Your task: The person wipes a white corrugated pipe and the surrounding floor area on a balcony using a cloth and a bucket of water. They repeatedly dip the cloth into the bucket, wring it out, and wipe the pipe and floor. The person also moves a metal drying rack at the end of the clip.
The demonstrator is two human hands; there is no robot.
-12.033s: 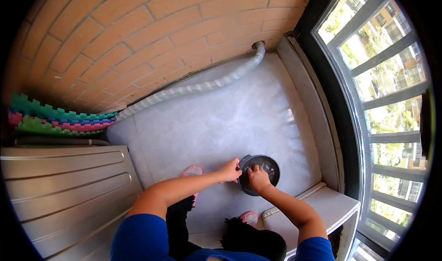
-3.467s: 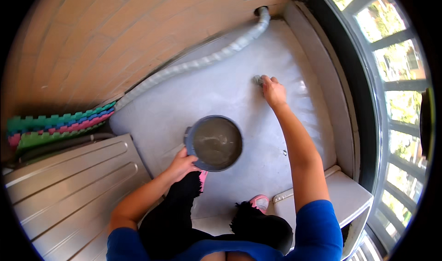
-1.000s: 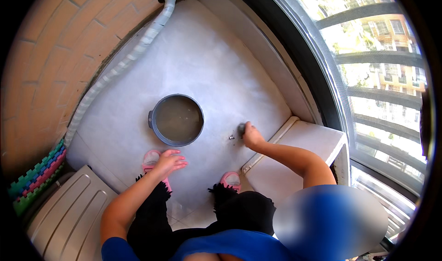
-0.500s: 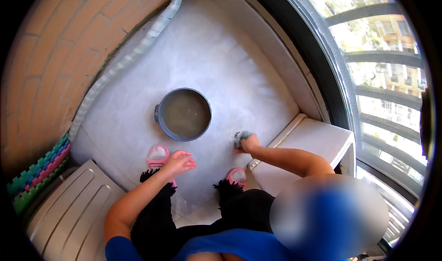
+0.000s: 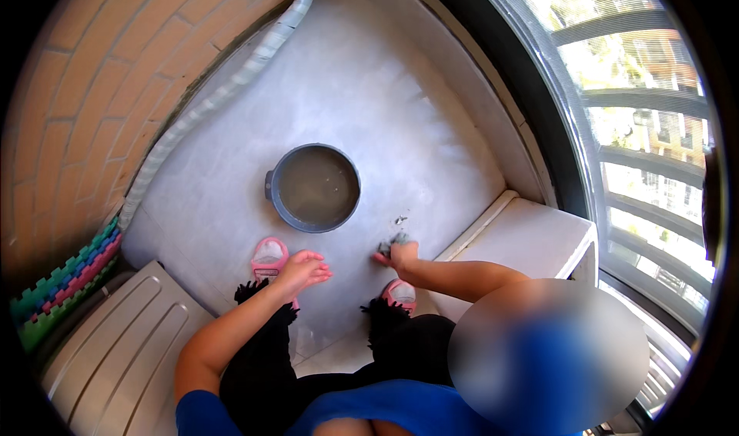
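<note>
On the grey concrete balcony floor (image 5: 369, 90), a small grey scrubbing pad (image 5: 391, 243) is gripped by the right hand (image 5: 400, 256); left hand (image 5: 300, 270) open, empty. Round grey bucket of murky water (image 5: 315, 187) just beyond could be tipped by a careless sweep.

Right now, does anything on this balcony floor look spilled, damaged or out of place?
Nothing stands out. The grey bucket stands upright with murky water inside it, the hose lies along the brick wall, and the right hand presses a small grey scrubber to the floor.
</note>
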